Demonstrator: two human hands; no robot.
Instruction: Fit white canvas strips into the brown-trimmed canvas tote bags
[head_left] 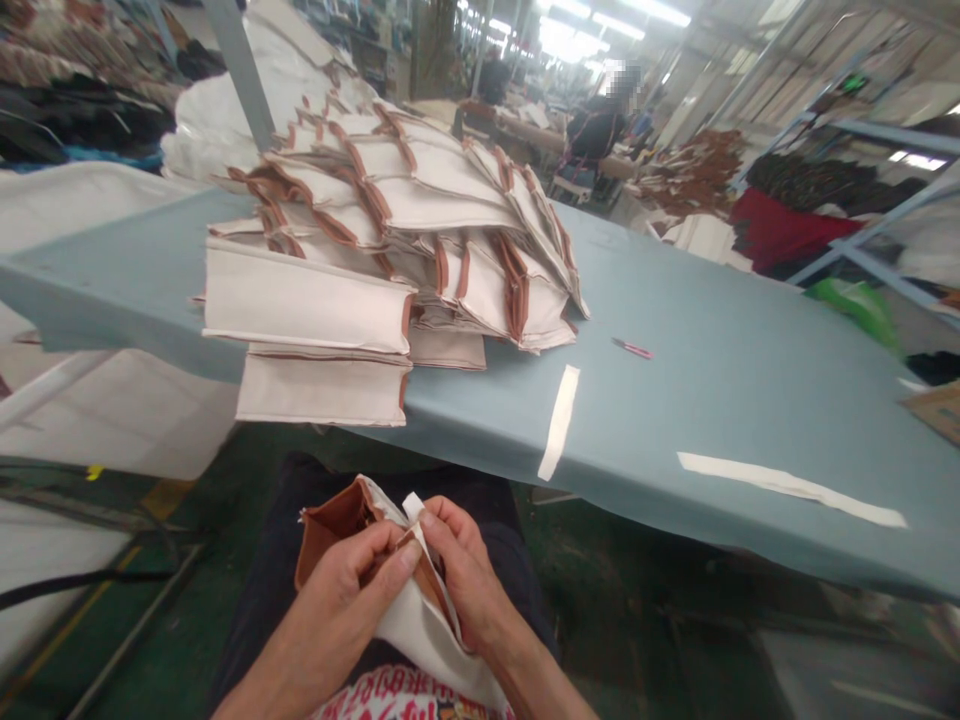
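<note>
Brown-lined cream fabric [414, 620], just outside the blue-topped bench [720, 370] with its heap of similar pieces [450, 205], is held above the dark-clothed lap [506, 525], pinched at its edge by the left hand [349, 590] and the right hand [463, 560], a small white tab [412, 506] being clasped by the latter.

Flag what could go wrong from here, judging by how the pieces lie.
The lowest front cream-and-brown piece overhangs the edge of the table, so a bump might tip it off. The short white strip reaches the table edge and could be brushed to the floor. The small white tab at the right hand's fingertips offers little to grip and may slip.
</note>
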